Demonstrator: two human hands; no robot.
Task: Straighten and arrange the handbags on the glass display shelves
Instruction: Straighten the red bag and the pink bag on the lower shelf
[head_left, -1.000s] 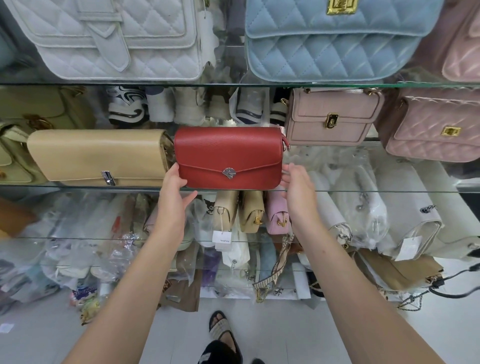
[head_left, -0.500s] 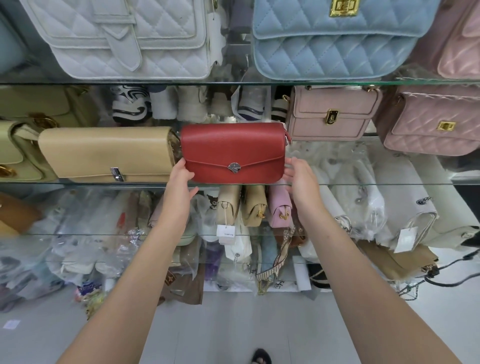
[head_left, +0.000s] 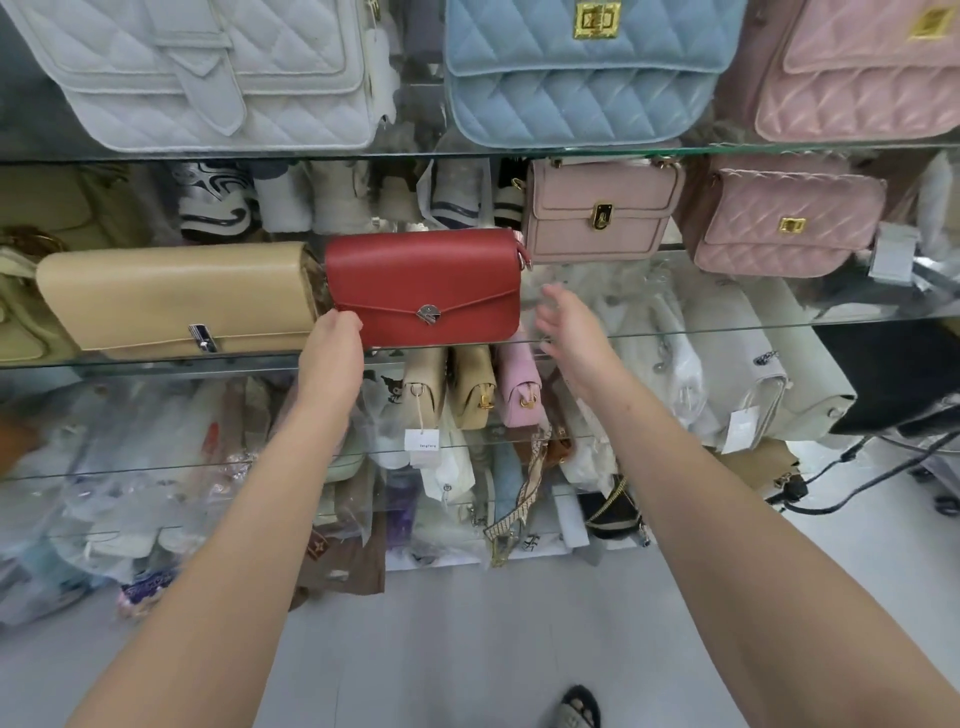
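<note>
On the glass shelf, left hand gripping red handbag, right hand spread open, empty, just beside.

A red envelope-flap handbag with a silver clasp stands upright at the glass shelf's front edge, touching a tan clutch.
</note>
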